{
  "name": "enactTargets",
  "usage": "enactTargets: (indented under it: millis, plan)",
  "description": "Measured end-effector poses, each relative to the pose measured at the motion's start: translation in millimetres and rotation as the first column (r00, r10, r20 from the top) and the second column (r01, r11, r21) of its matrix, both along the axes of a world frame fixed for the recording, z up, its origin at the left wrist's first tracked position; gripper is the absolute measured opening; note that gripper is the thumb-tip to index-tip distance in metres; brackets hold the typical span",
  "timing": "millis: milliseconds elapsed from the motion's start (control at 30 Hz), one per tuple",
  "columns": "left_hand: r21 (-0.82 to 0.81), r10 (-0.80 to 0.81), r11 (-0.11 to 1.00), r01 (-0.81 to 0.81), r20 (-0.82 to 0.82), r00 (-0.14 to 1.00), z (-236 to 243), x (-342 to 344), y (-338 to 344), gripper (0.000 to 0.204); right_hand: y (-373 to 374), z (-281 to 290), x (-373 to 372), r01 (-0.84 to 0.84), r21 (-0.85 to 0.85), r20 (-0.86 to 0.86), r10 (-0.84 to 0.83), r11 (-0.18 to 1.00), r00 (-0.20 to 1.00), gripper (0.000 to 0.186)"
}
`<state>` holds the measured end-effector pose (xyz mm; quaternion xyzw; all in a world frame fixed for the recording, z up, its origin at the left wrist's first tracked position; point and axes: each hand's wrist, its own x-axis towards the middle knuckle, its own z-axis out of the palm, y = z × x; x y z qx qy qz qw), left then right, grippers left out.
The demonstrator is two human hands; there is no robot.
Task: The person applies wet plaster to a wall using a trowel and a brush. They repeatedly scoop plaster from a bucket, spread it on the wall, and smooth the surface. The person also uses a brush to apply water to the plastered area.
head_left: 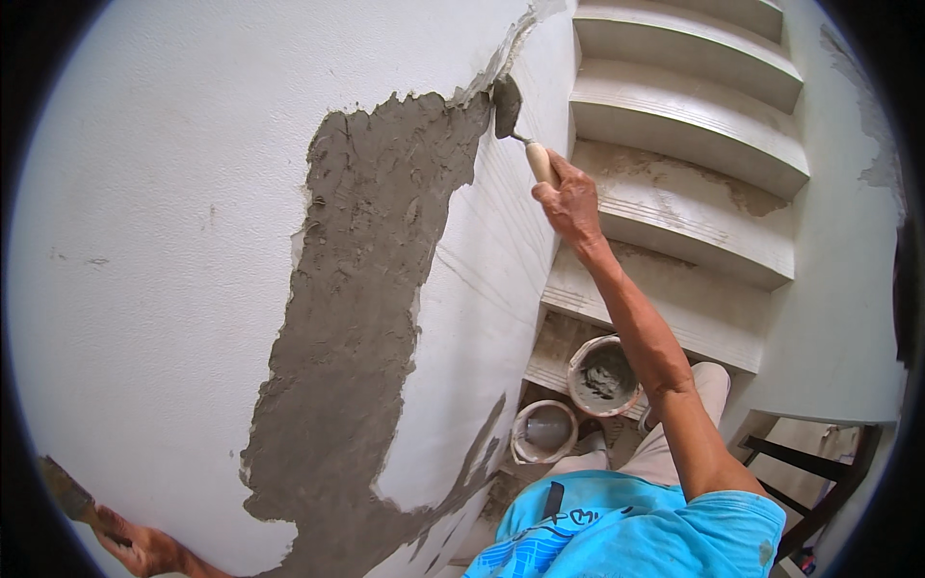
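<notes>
My right hand (570,202) grips the wooden handle of a small trowel (507,104), whose mortar-coated blade is against the white wall (164,193) at the top end of a wide patch of wet grey mortar (356,279), where a narrow rough strip runs upward. At the lower left edge, my left hand (137,545) is closed round the handle of a flat tool (66,493) with a dirty blade, held low beside the wall. Grey streaks run from the patch's lower right.
Curved white stairs (684,116) climb on the right. A bucket of grey mortar (604,374) and a smaller bucket with greyish liquid (545,427) stand on the steps by my legs. A dark railing (805,457) is at the lower right, below a pale wall (833,318).
</notes>
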<state>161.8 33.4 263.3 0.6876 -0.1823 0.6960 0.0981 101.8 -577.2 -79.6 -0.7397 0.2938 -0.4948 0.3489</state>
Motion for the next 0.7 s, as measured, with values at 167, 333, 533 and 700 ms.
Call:
enactTargets:
  millis: [167, 333, 533, 700]
  plan:
    - [0.163, 0.049, 0.985, -0.06, 0.072, 0.996, 2.9, 2.6, 14.0, 0.024, 31.8, 23.7, 17.3, 0.036, -0.107, -0.217, -0.059, 0.994, 0.974, 0.068]
    - [0.229, -0.045, 0.973, 0.027, 0.074, 0.996, 11.2, 14.1, 30.1, 0.024, 59.0, 37.3, 30.7, 0.052, -0.082, -0.324, -0.076, 0.995, 0.943, 0.075]
    - [0.147, -0.002, 0.989, -0.005, 0.044, 0.999, 3.5, 9.2, 19.2, 0.025, 78.3, 37.3, 2.2, -0.031, -0.055, -0.327, 0.011, 0.998, 0.945, 0.075]
    - [0.112, 0.005, 0.994, -0.009, 0.029, 1.0, -0.3, 8.4, 24.7, 0.025, 73.4, 28.6, -35.1, -0.055, -0.126, -0.215, 0.027, 0.991, 0.976, 0.072]
